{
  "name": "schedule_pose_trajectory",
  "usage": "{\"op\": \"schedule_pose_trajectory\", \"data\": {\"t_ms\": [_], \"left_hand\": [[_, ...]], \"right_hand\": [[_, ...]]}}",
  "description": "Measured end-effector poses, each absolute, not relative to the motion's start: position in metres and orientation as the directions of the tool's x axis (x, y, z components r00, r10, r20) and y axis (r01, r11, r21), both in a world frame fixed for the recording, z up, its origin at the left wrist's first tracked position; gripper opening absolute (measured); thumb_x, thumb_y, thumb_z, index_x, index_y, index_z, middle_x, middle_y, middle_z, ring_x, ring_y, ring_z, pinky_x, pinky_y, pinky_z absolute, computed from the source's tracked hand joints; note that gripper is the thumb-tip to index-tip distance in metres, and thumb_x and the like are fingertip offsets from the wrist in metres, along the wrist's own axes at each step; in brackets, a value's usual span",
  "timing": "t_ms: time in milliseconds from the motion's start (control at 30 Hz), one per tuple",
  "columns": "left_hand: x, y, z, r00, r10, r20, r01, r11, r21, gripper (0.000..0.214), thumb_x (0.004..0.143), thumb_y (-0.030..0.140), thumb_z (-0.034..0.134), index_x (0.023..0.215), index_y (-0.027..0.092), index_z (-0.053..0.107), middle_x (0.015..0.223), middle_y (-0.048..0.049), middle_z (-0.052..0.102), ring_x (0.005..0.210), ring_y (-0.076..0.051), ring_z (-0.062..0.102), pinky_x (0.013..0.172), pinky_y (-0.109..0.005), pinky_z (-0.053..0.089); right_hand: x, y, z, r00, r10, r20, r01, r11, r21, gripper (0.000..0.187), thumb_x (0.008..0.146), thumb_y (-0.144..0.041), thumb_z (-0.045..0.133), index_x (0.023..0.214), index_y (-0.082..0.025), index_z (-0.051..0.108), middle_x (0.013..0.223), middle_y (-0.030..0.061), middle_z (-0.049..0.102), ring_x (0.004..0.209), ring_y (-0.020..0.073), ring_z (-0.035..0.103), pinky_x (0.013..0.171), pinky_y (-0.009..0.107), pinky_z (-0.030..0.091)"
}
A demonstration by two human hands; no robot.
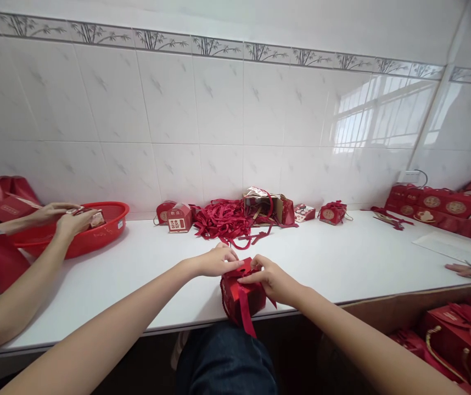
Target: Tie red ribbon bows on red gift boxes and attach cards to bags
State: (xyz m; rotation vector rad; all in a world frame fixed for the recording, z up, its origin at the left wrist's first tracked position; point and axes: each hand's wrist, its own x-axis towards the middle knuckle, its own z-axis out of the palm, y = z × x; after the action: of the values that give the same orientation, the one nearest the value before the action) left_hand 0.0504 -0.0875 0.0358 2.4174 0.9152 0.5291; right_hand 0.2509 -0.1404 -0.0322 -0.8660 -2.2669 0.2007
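Observation:
A small red gift box (255, 300) sits at the table's front edge, right before me. A dark red ribbon (245, 311) crosses its top, one tail hanging down the front. My left hand (216, 261) is at the box's upper left, fingers curled and thumb on the ribbon at the top. From the right, my right hand (275, 281) pinches the ribbon, its index finger stretched across the lid. The fingers partly hide the ribbon's knot. Behind the box lies a heap of loose red ribbons (224, 218).
On the left, a co-worker's hands (74, 220) hold a small item over a red plastic basket (114, 211). Small gift boxes (179, 218) stand along the wall. A carton (367, 308) of finished red boxes is at the lower right, near another person's hand (470, 271) with scissors.

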Motion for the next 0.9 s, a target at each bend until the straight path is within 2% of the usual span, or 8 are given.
{"op": "schedule_pose_trajectory", "data": {"t_ms": [100,200,267,367,467,567,700,900], "left_hand": [[0.052,-0.09,0.04,0.721,0.684,0.114,0.568,-0.677,0.468,0.033,0.075,0.048,0.057,0.056,0.022,0.065,0.088,-0.0043,0.069,0.105,-0.028,0.047,0.092,-0.036,0.036],[0.059,-0.094,0.038,0.711,0.692,0.122,0.467,-0.595,0.654,0.029,0.075,0.042,0.058,0.058,0.019,0.06,0.092,-0.0039,0.067,0.096,-0.024,0.053,0.086,-0.033,0.04],[0.063,-0.098,0.032,0.695,0.71,0.11,0.366,-0.482,0.796,0.028,0.074,0.042,0.058,0.061,0.017,0.056,0.093,-0.0041,0.066,0.088,-0.02,0.057,0.081,-0.031,0.043],[0.064,-0.103,0.021,0.617,0.776,0.129,0.336,-0.408,0.849,0.028,0.073,0.045,0.061,0.072,0.017,0.057,0.086,-0.0036,0.064,0.082,-0.019,0.058,0.078,-0.031,0.044],[0.066,-0.108,0.01,0.498,0.834,0.239,0.387,-0.46,0.8,0.029,0.072,0.045,0.062,0.073,0.017,0.056,0.077,-0.0021,0.061,0.078,-0.018,0.056,0.075,-0.031,0.044],[0.071,-0.11,0.001,0.386,0.864,0.325,0.41,-0.476,0.778,0.031,0.072,0.046,0.063,0.068,0.017,0.055,0.072,-0.0014,0.06,0.073,-0.018,0.056,0.072,-0.031,0.043],[0.077,-0.109,-0.007,0.337,0.89,0.306,0.343,-0.419,0.841,0.029,0.069,0.044,0.067,0.069,0.016,0.056,0.073,-0.0019,0.061,0.072,-0.017,0.057,0.068,-0.029,0.043],[0.078,-0.106,-0.016,0.321,0.907,0.271,0.215,-0.348,0.913,0.028,0.065,0.038,0.071,0.067,0.016,0.054,0.069,-0.0007,0.061,0.066,-0.015,0.057,0.065,-0.027,0.043]], "right_hand": [[0.251,-0.141,-0.032,-0.548,0.622,0.559,0.519,0.777,-0.356,0.034,0.086,-0.01,0.048,0.101,-0.028,0.072,0.09,0.0058,0.051,0.085,0.0167,0.053,0.077,0.032,0.049],[0.249,-0.142,-0.033,-0.528,0.628,0.572,0.5,0.774,-0.388,0.034,0.087,-0.009,0.045,0.102,-0.027,0.07,0.092,0.0059,0.051,0.087,0.0168,0.053,0.078,0.032,0.048],[0.248,-0.143,-0.035,-0.455,0.651,0.607,0.462,0.756,-0.465,0.032,0.087,-0.009,0.043,0.103,-0.024,0.065,0.092,0.0054,0.052,0.087,0.0164,0.054,0.079,0.033,0.048],[0.245,-0.143,-0.039,-0.214,0.759,0.616,0.4,0.643,-0.653,0.018,0.085,-0.014,0.044,0.099,-0.021,0.051,0.089,0.0039,0.054,0.081,0.0159,0.055,0.073,0.032,0.049],[0.243,-0.141,-0.04,-0.014,0.848,0.529,0.338,0.502,-0.796,0.014,0.08,-0.022,0.05,0.091,-0.022,0.042,0.084,0.0026,0.054,0.075,0.0169,0.055,0.061,0.029,0.047],[0.242,-0.138,-0.037,0.062,0.884,0.464,0.291,0.429,-0.855,0.021,0.075,-0.026,0.055,0.09,-0.022,0.042,0.079,0.0017,0.056,0.077,0.0188,0.057,0.063,0.03,0.045],[0.24,-0.134,-0.029,0.132,0.934,0.332,0.13,0.316,-0.94,0.033,0.066,-0.025,0.062,0.091,-0.021,0.042,0.072,-0.0006,0.06,0.071,0.0172,0.059,0.068,0.032,0.046],[0.235,-0.131,-0.028,0.184,0.976,0.116,-0.209,0.154,-0.966,0.046,0.057,-0.025,0.069,0.09,-0.022,0.038,0.065,-0.0049,0.061,0.06,0.0137,0.057,0.059,0.027,0.043]]}}
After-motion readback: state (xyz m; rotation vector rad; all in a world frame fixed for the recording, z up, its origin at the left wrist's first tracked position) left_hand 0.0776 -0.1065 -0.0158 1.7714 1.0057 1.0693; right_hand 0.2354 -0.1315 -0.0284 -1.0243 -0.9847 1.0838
